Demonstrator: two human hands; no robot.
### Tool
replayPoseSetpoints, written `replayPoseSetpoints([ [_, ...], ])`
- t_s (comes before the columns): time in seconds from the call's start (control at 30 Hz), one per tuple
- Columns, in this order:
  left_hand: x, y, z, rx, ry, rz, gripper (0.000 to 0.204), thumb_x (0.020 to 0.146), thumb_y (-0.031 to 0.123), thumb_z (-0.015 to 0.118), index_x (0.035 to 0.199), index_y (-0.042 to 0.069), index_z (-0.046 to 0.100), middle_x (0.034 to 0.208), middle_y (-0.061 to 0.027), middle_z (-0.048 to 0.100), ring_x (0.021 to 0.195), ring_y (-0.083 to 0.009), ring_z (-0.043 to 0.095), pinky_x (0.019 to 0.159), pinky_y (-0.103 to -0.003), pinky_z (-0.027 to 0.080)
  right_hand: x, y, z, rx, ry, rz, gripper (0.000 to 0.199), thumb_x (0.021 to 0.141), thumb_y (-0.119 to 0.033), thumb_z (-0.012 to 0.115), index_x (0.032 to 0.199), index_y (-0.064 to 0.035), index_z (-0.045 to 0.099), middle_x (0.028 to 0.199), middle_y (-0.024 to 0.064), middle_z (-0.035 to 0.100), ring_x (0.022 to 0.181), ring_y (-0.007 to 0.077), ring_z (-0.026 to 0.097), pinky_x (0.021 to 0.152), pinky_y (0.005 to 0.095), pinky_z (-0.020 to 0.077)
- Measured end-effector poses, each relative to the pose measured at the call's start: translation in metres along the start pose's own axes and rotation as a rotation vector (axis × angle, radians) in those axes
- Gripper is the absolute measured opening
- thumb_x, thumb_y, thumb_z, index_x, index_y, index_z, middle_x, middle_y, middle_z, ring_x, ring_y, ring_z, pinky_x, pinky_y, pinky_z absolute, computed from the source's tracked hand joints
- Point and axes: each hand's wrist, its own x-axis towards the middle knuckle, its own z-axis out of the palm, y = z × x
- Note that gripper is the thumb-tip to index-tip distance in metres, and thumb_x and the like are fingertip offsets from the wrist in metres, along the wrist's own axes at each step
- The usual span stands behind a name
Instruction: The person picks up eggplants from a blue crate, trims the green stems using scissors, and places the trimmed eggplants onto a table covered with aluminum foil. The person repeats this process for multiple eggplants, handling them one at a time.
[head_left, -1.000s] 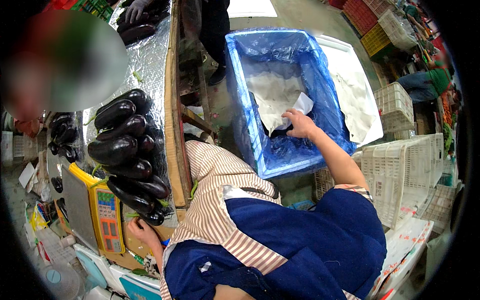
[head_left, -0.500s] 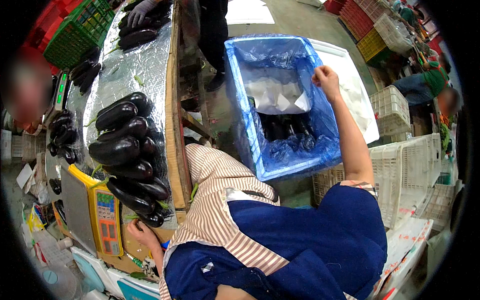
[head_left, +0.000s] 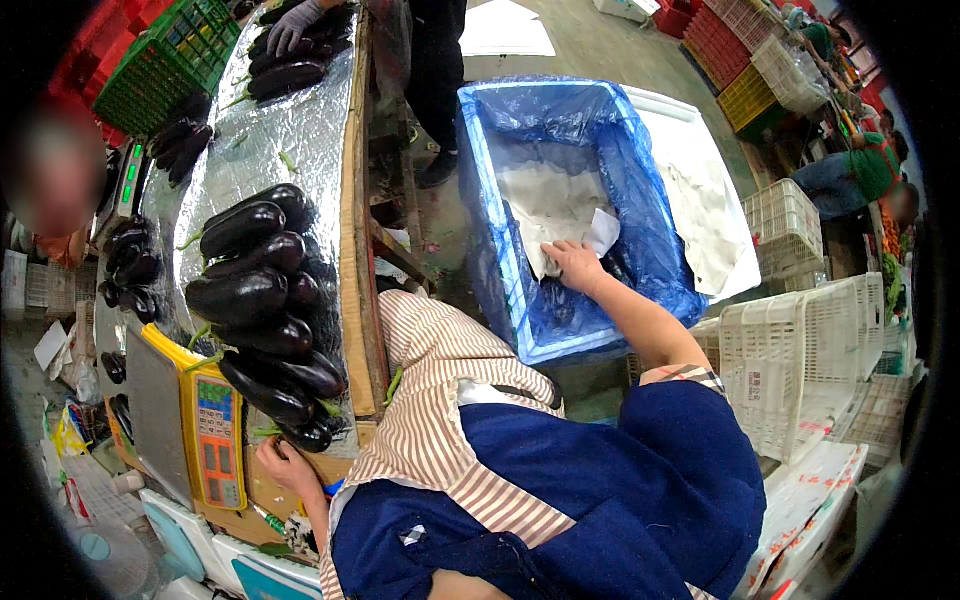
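Observation:
My right hand (head_left: 575,264) reaches into a blue foam box (head_left: 518,335) lined with blue plastic film (head_left: 655,270). Its fingers are stretched out and press on white paper sheets (head_left: 550,205) lying inside, with nothing gripped that I can see. Dark eggplants under the paper are mostly hidden now. My left hand (head_left: 285,466) rests at the near end of the work table, fingers loosely bent and apart, holding nothing visible. Just beyond it lies a pile of glossy dark purple eggplants (head_left: 240,298) on the silver foil tabletop (head_left: 265,145).
A yellow-edged scale (head_left: 215,425) stands left of the pile. A gloved co-worker's hand (head_left: 292,28) touches more eggplants at the table's far end. A green crate (head_left: 165,65) sits beyond. White paper-covered foam (head_left: 705,190) and white crates (head_left: 790,365) stand right of the box.
My right hand has come down from above the box's right rim onto the paper inside. The paper now covers the eggplants that showed below it. My left hand stays put.

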Motion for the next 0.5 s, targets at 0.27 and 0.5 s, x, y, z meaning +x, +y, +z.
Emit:
replayPoseSetpoints([
  [0.27,0.002,-0.007,0.008,-0.013,0.025,0.012,0.018,0.077,0.004,0.050,0.093,-0.005,0.052,0.095,-0.0168,0.049,0.092,-0.0329,0.048,0.081,-0.039,0.039,0.007,0.104,-0.064,0.500,0.236,0.301,0.031,0.075,-0.028,0.060,0.101,-0.0116,0.065,0.090,0.0164,0.064,0.079,0.0280,0.063,0.069,0.0358,0.0493],
  [0.5,0.003,-0.006,0.006,0.013,0.025,0.065,0.018,0.078,0.003,0.049,0.093,-0.006,0.051,0.094,-0.0174,0.048,0.090,-0.0333,0.048,0.080,-0.039,0.039,-0.019,0.109,-0.207,0.466,0.581,0.346,0.024,0.075,-0.017,0.061,0.096,-0.0071,0.067,0.080,0.0095,0.067,0.072,0.0170,0.062,0.069,0.0308,0.0480],
])
